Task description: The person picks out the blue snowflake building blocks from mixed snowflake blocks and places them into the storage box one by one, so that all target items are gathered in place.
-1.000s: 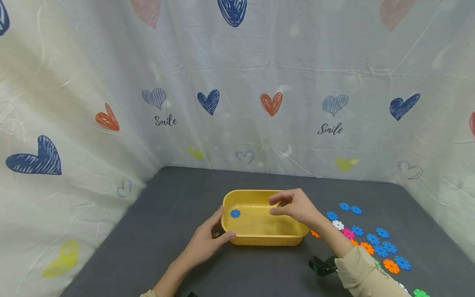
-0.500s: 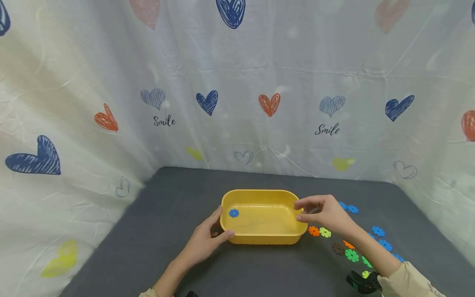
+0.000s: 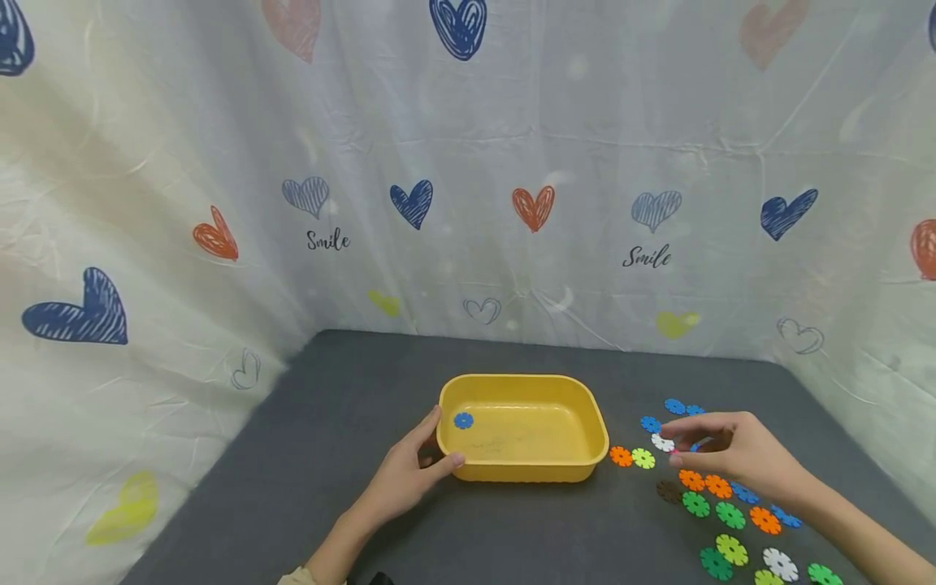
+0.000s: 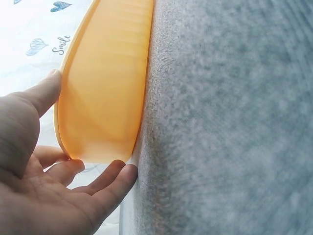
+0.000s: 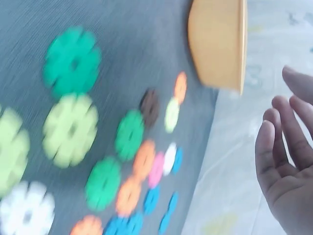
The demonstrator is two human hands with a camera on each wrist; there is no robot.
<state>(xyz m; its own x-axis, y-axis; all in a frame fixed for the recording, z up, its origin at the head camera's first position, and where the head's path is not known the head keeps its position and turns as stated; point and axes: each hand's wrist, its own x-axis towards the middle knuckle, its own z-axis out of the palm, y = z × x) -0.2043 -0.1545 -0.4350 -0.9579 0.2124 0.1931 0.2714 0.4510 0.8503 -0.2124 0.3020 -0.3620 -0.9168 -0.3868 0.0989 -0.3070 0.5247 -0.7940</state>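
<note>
In the head view a yellow plastic basin stands mid-table with one blue notched disc inside, toward its left end. My left hand holds that left end; the left wrist view shows the thumb at the rim and fingertips against the end wall of the basin. Over the loose discs on the right hovers my right hand, thumb and fingers apart, holding nothing. A white disc shows right by its fingertips. The right wrist view has the hand above the table, fingers loosely bent.
Flower-shaped discs in several colours spread right of the basin, among them an orange one, a brown one and a dark green one. A grey cloth covers the table. Behind hangs a white curtain with printed hearts.
My right hand has moved from over the basin rightward, past its right rim, to the scattered discs. The left hand stays at the basin's left end, and the blue disc inside has not moved.
</note>
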